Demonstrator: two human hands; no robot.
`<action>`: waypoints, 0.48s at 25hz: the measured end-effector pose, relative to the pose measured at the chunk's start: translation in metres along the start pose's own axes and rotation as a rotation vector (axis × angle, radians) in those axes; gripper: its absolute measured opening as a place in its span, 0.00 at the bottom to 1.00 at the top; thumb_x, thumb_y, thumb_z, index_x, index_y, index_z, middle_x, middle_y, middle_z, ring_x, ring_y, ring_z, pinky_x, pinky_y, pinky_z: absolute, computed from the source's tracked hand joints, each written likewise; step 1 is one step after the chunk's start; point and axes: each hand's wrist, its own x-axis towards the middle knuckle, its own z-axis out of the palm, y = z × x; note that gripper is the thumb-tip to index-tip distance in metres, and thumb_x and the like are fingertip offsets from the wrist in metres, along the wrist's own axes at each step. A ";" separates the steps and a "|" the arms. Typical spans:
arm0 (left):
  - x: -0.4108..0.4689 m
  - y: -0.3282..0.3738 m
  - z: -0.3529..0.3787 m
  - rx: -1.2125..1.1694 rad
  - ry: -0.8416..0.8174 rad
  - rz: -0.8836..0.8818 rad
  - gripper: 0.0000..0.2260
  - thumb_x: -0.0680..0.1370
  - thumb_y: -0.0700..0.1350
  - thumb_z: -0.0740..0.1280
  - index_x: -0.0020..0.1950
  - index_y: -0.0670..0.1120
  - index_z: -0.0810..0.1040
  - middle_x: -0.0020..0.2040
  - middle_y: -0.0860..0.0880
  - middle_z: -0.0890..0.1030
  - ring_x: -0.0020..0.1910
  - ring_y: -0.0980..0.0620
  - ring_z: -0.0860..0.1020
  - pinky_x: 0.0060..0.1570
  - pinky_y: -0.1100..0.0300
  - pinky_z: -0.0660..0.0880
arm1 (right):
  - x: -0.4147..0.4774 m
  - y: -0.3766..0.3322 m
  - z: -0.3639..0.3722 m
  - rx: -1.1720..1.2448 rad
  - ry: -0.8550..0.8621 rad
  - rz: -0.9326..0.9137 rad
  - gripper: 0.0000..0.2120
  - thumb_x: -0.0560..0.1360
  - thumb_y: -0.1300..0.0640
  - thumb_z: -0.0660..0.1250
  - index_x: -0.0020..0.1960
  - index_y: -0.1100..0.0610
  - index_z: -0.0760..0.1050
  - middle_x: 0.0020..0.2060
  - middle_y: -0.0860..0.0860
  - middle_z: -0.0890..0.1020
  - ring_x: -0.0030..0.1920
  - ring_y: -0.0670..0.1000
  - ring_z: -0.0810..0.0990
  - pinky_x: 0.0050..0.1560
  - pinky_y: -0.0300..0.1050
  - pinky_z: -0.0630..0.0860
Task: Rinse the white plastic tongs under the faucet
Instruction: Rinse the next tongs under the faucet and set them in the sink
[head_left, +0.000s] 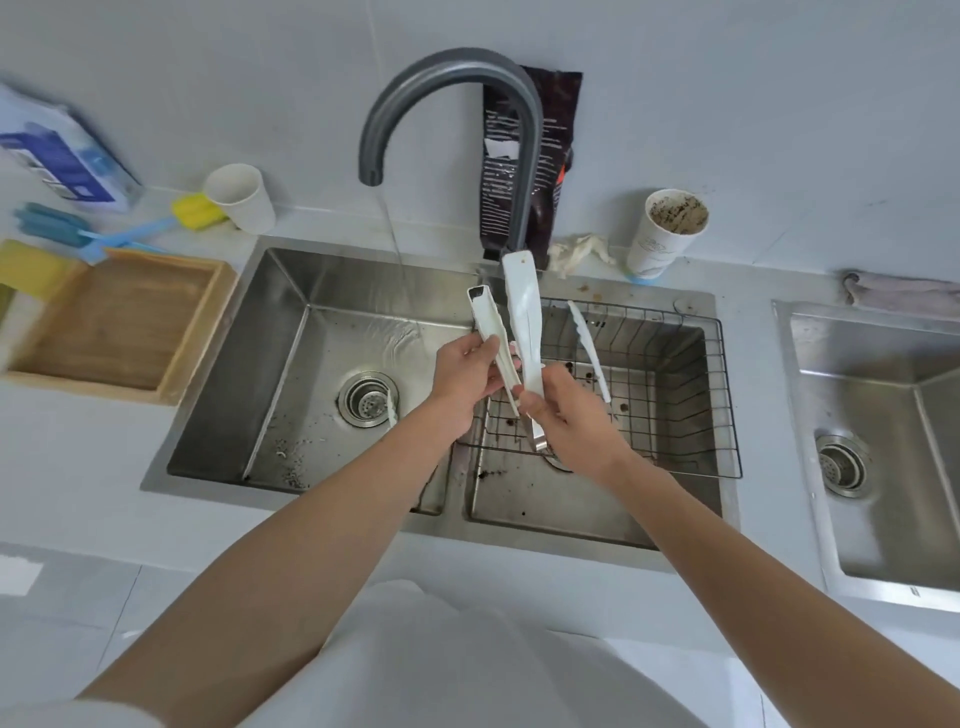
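- Your left hand (465, 371) and right hand (566, 410) both hold the white tongs (522, 312) above the divider of the double sink (223, 415).
- The tongs' long axis runs 6 to 12 o'clock, with the tips at 12 toward the faucet (452, 67) and the joined end at 6 in your hands.
- The arms are spread in a narrow V, the right one reaching higher.
- Left fingers curl round the left arm; right fingers pinch the lower right arm.
- The water stream (400, 270) falls into the left basin, just beside the tongs at their 9 o'clock; no contact that I can see.
- A wire basket (722, 395) sits in the right basin at 3 o'clock, with a white utensil (589, 348) inside.
- The basins are steel, with dark specks on the floor.
- The counter (78, 467) is pale grey.
- A wooden tray (119, 322) is at 9 o'clock, a paper cup (241, 197) at 10, a dirty cup (665, 231) at 2 and a dark bag (558, 130) behind the faucet.
- A second sink (883, 467) is at far 3 o'clock, against a pale tiled wall.
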 end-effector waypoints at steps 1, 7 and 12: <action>0.002 0.004 -0.008 0.012 0.013 0.006 0.09 0.82 0.40 0.63 0.59 0.37 0.78 0.49 0.41 0.84 0.41 0.48 0.85 0.37 0.60 0.82 | 0.003 -0.006 0.006 0.009 0.002 -0.006 0.08 0.82 0.50 0.60 0.48 0.53 0.67 0.39 0.53 0.81 0.36 0.50 0.77 0.34 0.38 0.70; 0.012 0.027 -0.048 0.032 0.029 0.039 0.05 0.81 0.37 0.63 0.53 0.39 0.79 0.41 0.45 0.84 0.33 0.54 0.84 0.35 0.62 0.80 | 0.023 -0.044 0.037 0.083 0.057 0.051 0.09 0.79 0.51 0.66 0.57 0.52 0.71 0.49 0.46 0.81 0.48 0.49 0.82 0.50 0.54 0.81; 0.028 0.041 -0.071 0.024 0.025 0.034 0.06 0.80 0.37 0.65 0.54 0.38 0.79 0.44 0.43 0.85 0.37 0.51 0.85 0.38 0.61 0.81 | 0.040 -0.064 0.055 0.102 0.089 0.114 0.08 0.80 0.50 0.66 0.55 0.52 0.71 0.49 0.47 0.82 0.45 0.50 0.83 0.48 0.54 0.81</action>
